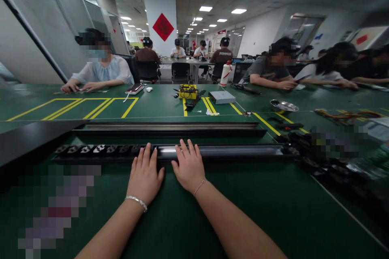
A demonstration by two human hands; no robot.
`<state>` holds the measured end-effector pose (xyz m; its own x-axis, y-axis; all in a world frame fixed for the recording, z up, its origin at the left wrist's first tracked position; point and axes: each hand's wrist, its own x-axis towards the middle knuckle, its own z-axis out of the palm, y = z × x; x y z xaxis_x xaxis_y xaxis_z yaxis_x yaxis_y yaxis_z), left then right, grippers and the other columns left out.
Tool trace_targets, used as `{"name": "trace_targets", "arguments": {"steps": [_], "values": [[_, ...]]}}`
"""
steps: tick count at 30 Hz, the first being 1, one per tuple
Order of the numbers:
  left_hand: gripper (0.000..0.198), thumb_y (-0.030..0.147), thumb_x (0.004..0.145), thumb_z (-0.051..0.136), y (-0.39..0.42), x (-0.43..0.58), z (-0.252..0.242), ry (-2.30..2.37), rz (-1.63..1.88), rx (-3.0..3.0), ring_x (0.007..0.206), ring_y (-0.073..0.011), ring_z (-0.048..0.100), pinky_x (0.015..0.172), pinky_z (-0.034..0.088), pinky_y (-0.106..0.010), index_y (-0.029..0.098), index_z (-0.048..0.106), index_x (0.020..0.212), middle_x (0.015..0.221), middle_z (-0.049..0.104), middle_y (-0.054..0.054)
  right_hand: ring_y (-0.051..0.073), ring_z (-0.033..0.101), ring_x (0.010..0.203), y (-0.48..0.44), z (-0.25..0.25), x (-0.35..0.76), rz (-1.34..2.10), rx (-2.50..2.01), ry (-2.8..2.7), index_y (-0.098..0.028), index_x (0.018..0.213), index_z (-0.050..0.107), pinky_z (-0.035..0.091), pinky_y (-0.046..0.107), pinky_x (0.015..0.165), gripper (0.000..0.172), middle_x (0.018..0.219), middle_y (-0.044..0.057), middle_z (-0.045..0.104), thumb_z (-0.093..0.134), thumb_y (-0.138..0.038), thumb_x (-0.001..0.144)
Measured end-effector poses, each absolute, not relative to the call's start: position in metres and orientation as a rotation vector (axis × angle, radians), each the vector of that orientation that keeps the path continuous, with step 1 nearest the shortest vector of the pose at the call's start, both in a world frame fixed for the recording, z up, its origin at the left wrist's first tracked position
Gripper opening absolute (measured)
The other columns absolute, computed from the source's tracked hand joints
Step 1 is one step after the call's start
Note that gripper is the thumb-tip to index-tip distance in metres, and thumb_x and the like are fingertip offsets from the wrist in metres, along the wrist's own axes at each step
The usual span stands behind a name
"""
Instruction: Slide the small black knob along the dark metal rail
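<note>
Both my hands lie palm down with fingers stretched out, side by side at a long black channel (237,151) that runs across the green table. The fingertips of my left hand (146,176) reach over the channel, by the last of several small dark parts with metallic tops (99,149) that line its left portion. My right hand (191,166) rests its fingers on the channel's shiny bare stretch, a little right of the left hand. Neither hand grips anything. Behind lies a second long black channel (170,132), parallel to the first.
Dark parts (331,174) are heaped at the right. Farther back are a steel bowl (284,106), a grey box (222,97), a yellow wire-wrapped block (187,91) and a white bottle (225,74). Several people sit across the table, one masked person (101,68) at the left.
</note>
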<state>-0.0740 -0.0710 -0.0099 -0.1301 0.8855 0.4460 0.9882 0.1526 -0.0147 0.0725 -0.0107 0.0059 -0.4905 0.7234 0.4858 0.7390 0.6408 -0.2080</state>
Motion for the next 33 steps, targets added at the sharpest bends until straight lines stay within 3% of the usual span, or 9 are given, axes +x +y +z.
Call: {"name": "trace_targets", "arguments": {"steps": [9,18,33], "values": [[0.059,0.029,0.076,0.043,-0.069,-0.065,-0.008,-2.132,-0.426,-1.77,0.131,-0.0307,0.02,0.104,0.023,-0.047,0.006,0.034,0.129,0.145,0.019,-0.017,0.027,0.028,0.126,-0.008,-0.004,0.079,-0.114,-1.107,-2.378,-0.019,0.122,0.048,0.018,0.046,0.103,0.043,0.134,0.008,0.041,0.048,-0.033,0.081],[0.058,0.03,0.072,0.047,-0.066,-0.062,-0.004,-2.145,-0.491,-1.755,0.125,-0.0324,0.031,0.103,0.025,-0.048,0.007,0.039,0.125,0.144,0.021,-0.016,0.026,0.029,0.125,-0.005,-0.005,0.079,-0.142,-1.098,-2.393,-0.019,0.118,0.05,0.018,0.045,0.103,0.04,0.134,0.009,0.041,0.049,-0.029,0.08],[0.056,0.03,0.073,0.045,-0.064,-0.062,-0.004,-2.136,-0.53,-1.735,0.124,-0.0326,0.032,0.103,0.024,-0.047,0.006,0.042,0.123,0.143,0.025,-0.016,0.026,0.029,0.125,-0.004,-0.006,0.08,-0.154,-1.086,-2.392,-0.018,0.118,0.05,0.018,0.043,0.103,0.041,0.134,0.009,0.041,0.048,-0.029,0.079]]}}
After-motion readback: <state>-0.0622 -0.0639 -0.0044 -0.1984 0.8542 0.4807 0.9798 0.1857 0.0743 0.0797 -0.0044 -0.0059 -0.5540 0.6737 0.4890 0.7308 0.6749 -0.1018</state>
